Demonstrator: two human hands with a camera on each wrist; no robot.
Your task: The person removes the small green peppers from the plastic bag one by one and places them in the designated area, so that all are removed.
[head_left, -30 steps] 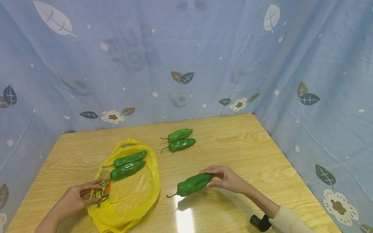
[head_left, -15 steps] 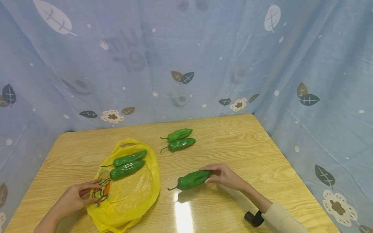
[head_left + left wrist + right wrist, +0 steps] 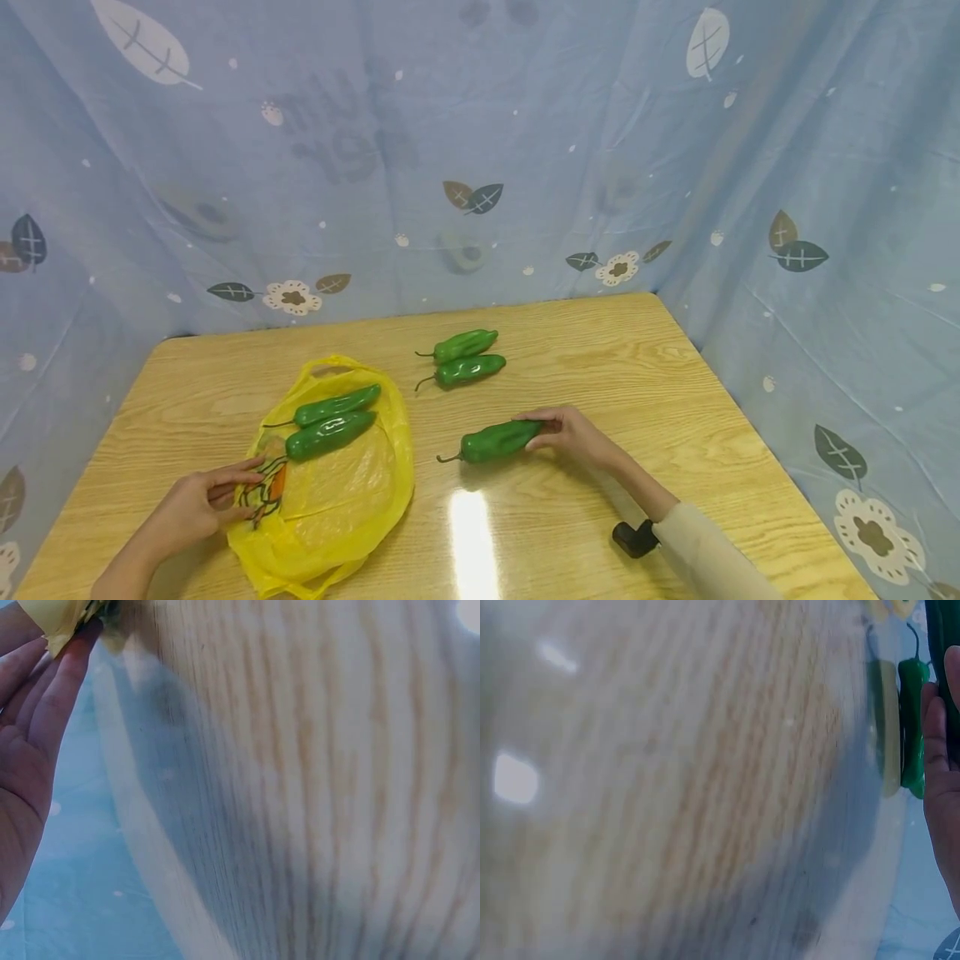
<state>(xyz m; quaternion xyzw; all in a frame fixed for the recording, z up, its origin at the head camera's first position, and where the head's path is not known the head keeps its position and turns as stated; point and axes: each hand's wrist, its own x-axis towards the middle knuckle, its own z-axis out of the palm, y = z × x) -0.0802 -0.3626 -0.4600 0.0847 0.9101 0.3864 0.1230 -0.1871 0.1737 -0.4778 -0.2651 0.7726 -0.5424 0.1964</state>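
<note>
In the head view, my right hand (image 3: 572, 435) grips the blunt right end of a green pepper (image 3: 491, 443), its stem pointing left, just right of a yellow plastic bag (image 3: 352, 500). My left hand (image 3: 191, 507) pinches the bag's left edge beside an orange-and-black print; the left wrist view shows yellow plastic (image 3: 64, 619) between its fingers and thumb. Two green peppers, an upper one (image 3: 337, 406) and a lower one (image 3: 330, 435), lie side by side on the flattened bag. The right wrist view catches the held pepper (image 3: 939, 637) only at its edge.
Farther back on the wooden table (image 3: 585, 358) lie two more green peppers, a rear one (image 3: 467, 345) and a front one (image 3: 470, 371). A black object (image 3: 634, 539) is by the right sleeve (image 3: 708, 550). Blue patterned curtain (image 3: 480, 150) encloses the back and sides.
My right hand has carried the pepper away from me, toward the back of the table. The left hand and the bag stay in place.
</note>
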